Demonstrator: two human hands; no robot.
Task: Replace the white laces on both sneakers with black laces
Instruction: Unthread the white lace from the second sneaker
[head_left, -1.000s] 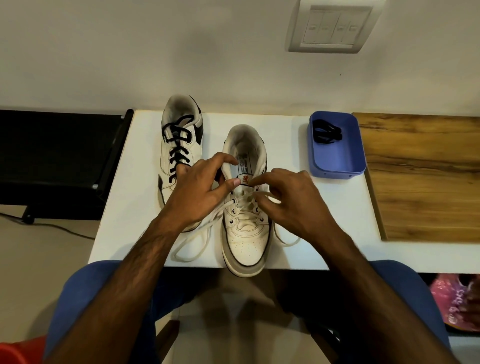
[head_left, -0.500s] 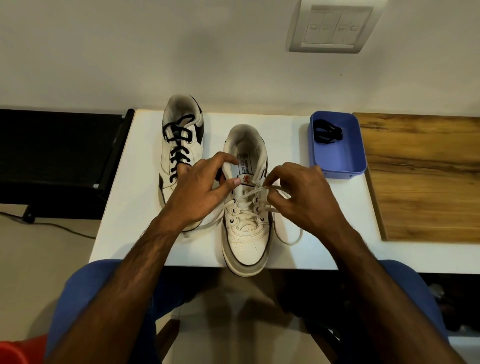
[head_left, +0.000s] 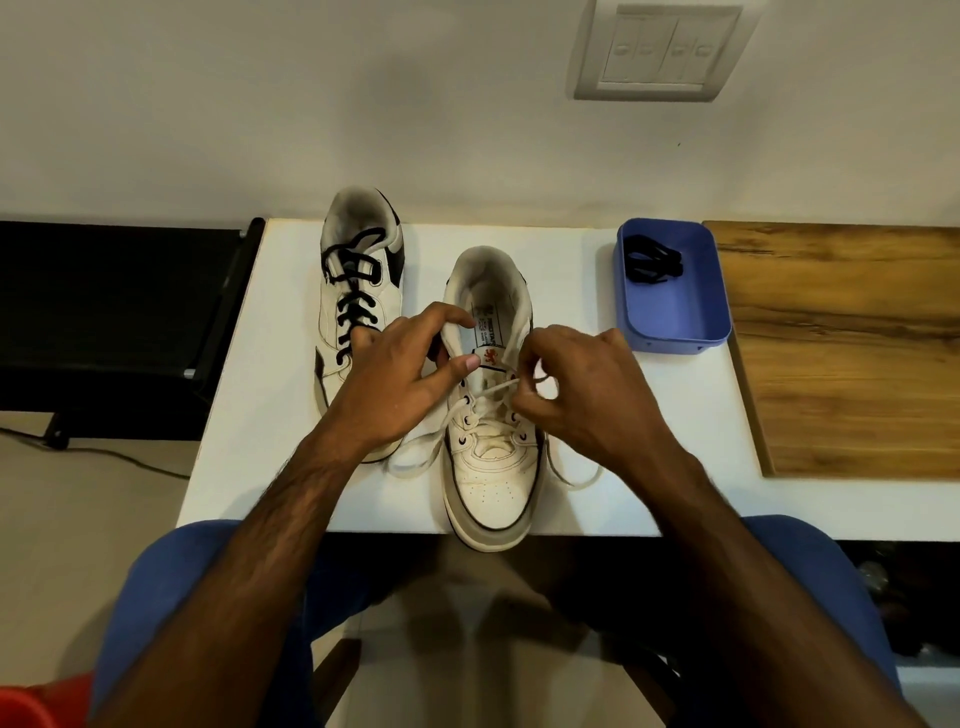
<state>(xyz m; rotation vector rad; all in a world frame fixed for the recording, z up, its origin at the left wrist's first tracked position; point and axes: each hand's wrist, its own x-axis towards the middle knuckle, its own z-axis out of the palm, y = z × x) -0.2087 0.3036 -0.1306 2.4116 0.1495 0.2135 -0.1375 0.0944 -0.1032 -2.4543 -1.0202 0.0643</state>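
L hand grips sneaker tongue; R hand pinches white lace w/ fingertips.

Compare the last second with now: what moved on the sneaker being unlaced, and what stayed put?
The right hand, pinching the white lace, drew it sideways out of the upper eyelets of the near sneaker, so fewer rows are laced. The left hand kept its grip on the tongue. The far sneaker with black laces, the blue tray and the black lace in it did not move.
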